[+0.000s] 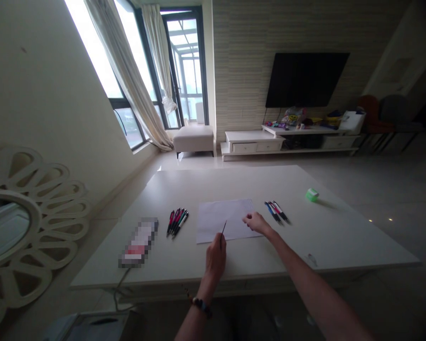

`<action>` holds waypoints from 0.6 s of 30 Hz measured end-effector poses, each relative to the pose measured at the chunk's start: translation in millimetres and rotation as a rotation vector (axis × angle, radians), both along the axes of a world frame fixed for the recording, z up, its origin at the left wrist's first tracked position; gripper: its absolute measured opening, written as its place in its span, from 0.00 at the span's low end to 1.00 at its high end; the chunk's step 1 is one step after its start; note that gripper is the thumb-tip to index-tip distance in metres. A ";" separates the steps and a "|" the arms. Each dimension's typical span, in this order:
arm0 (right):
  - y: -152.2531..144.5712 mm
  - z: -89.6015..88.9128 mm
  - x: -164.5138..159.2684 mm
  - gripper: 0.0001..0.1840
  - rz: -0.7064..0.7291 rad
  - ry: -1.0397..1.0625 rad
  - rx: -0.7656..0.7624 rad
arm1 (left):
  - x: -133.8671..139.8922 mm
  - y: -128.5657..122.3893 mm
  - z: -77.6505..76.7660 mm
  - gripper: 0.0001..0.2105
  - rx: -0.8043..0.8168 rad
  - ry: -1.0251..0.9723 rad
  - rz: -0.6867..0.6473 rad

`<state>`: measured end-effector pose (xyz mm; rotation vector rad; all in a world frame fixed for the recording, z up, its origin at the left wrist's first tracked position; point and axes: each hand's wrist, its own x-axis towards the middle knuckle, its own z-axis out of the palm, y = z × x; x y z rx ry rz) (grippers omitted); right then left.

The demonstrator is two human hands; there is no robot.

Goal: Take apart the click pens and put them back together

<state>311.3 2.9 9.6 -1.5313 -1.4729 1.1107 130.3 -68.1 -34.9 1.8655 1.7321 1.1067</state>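
Stick [224, 229], thin, dark, tilted, in left hand [216, 255]

A thin dark stick [225, 226], gripped in the left fingers [221, 237], points up and slightly right above a white sheet of paper [211, 218]. The sheet lies flat on the desk [188, 182], faint marks near its far right corner.

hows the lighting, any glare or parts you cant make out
Head view: windows washed out, right edge dark; head view: sheen on the table at far left, shadow right of the green box; head view: marks on the paper unreadable, pixelated patch at left.
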 end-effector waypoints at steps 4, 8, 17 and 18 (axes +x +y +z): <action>-7.9 -1.1 18.4 0.16 0.014 -0.002 -0.011 | -0.2 0.7 -0.1 0.13 -0.004 0.017 0.009; -22.9 -12.4 6.1 0.17 0.040 0.016 -0.017 | 0.6 1.7 -0.2 0.14 -0.033 0.047 0.007; -51.5 -39.7 -77.2 0.20 -0.031 0.331 0.203 | -0.3 -0.6 -0.4 0.12 -0.079 0.041 -0.125; -47.4 -36.8 -75.8 0.20 -0.058 0.328 0.231 | -0.2 -0.8 -0.5 0.12 -0.081 0.048 -0.122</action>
